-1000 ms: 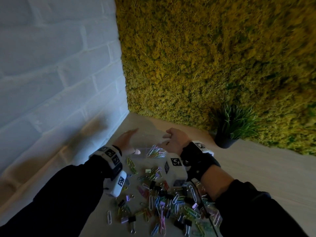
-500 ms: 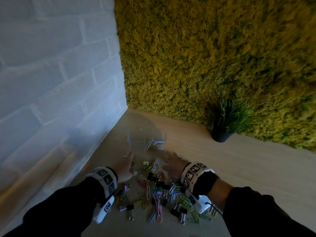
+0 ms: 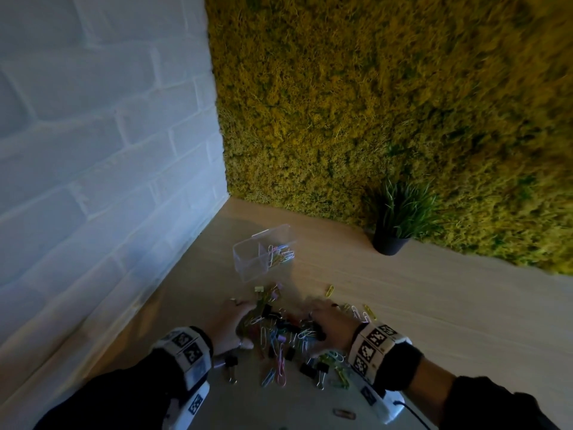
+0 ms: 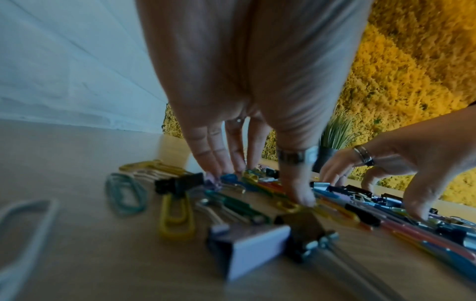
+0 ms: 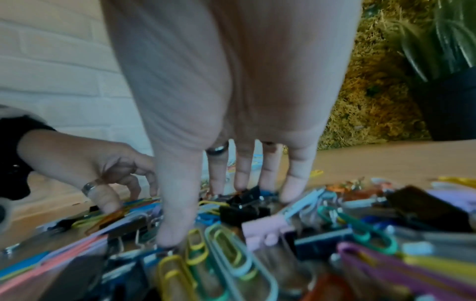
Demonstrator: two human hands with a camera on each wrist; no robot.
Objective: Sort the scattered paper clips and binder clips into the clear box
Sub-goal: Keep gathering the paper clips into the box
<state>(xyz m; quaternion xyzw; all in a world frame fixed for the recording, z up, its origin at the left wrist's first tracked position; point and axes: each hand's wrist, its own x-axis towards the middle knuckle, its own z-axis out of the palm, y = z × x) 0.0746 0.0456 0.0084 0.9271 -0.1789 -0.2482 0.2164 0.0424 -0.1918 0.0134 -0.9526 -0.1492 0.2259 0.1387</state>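
While both my hands sit down on the clip pile (image 3: 279,333), my left hand (image 3: 231,324) has its fingers spread, tips (image 4: 215,167) pressing clips flat, nothing gripped. My right hand (image 3: 330,324) is the same deal, fingers (image 5: 293,183) straight down on the heap, holding nothing. The clear box (image 3: 263,252) stands a bit beyond the pile with some paper clips in its right half. White brick wall (image 3: 102,169) hugs my left; bare wood tabletop (image 3: 434,305) opens to my right, potted plant (image 3: 400,218) near the moss wall (image 3: 372,103).
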